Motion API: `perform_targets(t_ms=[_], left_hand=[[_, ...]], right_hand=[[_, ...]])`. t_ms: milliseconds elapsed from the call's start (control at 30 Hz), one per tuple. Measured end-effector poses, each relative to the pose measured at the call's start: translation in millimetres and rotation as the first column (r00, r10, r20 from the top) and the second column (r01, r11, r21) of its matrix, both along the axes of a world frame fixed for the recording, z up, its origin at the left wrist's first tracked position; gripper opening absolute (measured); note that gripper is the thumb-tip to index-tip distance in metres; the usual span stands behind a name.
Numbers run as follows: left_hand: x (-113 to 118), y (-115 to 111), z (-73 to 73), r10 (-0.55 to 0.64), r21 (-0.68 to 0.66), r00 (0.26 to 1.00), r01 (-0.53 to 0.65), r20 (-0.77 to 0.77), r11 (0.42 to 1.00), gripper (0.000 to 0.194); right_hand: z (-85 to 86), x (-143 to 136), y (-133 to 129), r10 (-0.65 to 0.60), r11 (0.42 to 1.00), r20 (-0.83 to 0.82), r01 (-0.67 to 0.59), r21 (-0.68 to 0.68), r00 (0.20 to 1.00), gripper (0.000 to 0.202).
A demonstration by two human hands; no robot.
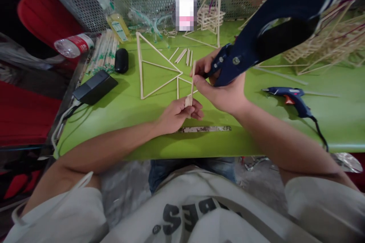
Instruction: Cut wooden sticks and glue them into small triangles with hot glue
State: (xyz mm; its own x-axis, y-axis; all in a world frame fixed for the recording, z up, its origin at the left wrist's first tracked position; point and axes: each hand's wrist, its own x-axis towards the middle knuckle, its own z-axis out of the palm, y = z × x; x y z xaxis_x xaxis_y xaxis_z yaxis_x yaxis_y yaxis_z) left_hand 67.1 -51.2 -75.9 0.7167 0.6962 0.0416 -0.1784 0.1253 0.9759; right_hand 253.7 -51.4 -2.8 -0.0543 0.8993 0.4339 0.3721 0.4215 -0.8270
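My left hand is closed around a small bundle of short wooden sticks, which stand roughly upright in its fingers. Just above and to the right, my right hand grips dark blue shears, their large looped handle reaching up toward the camera. Between its thumb and fingertips it also pinches a single wooden stick, whose lower end meets the top of the bundle. The shears' jaws are partly hidden by the fingers. Beyond the hands lies a flat triangular stick frame with inner struts.
On the green table are a metal strip, a blue glue gun, loose sticks, a black box, a black case, wrapped chopsticks and bottles. Stick structures stand at the back.
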Motion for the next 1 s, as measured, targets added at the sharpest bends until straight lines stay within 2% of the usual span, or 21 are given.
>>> perform_targets(t_ms=[133,333,467,567,667,767,833,900,1000], left_hand=[[-1,0,2.0,0.004,0.046,0.999,-0.003,-0.035,0.999,0.042],[2,6,5.2,0.086,0.121,0.996,-0.085,-0.003,0.989,0.043],[4,7,-0.8,0.050,0.121,0.999,-0.048,-0.017,0.992,0.042],[4,7,-8.4,0.027,0.143,1.000,-0.026,-0.007,0.989,0.043],[3,6,-11.5,0.010,0.131,1.000,-0.010,0.002,0.991,0.041],[1,4,-8.2,0.034,0.105,0.999,-0.033,0.000,0.994,0.038],[-1,3,-4.8,0.049,0.103,0.999,-0.048,-0.012,0.994,0.036],[-2,1,-2.3,0.055,0.105,0.998,-0.052,-0.022,0.993,0.033],[-1,0,-0.9,0.062,0.140,0.998,-0.058,-0.025,0.988,0.031]], right_hand=[[1.4,-2,-2,-0.031,0.999,0.029,0.031,-0.015,0.999,0.029],[5.5,-1,-4,-0.004,1.000,-0.043,0.004,0.008,0.999,0.019],[11.4,24,-1,0.055,0.998,-0.033,-0.055,-0.018,0.998,0.012],[15.6,55,2,0.061,0.998,0.155,-0.060,-0.008,0.986,0.019],[19.7,82,4,-0.046,0.999,0.415,0.046,0.009,0.909,0.022],[19.7,97,7,-0.090,0.994,0.638,0.110,0.008,0.764,0.042],[16.2,101,8,-0.057,0.995,0.754,0.095,-0.007,0.654,0.051],[11.3,103,7,0.023,0.997,0.822,0.051,-0.064,0.569,0.052],[5.9,101,-2,0.127,0.990,0.843,-0.014,-0.140,0.522,0.056]])
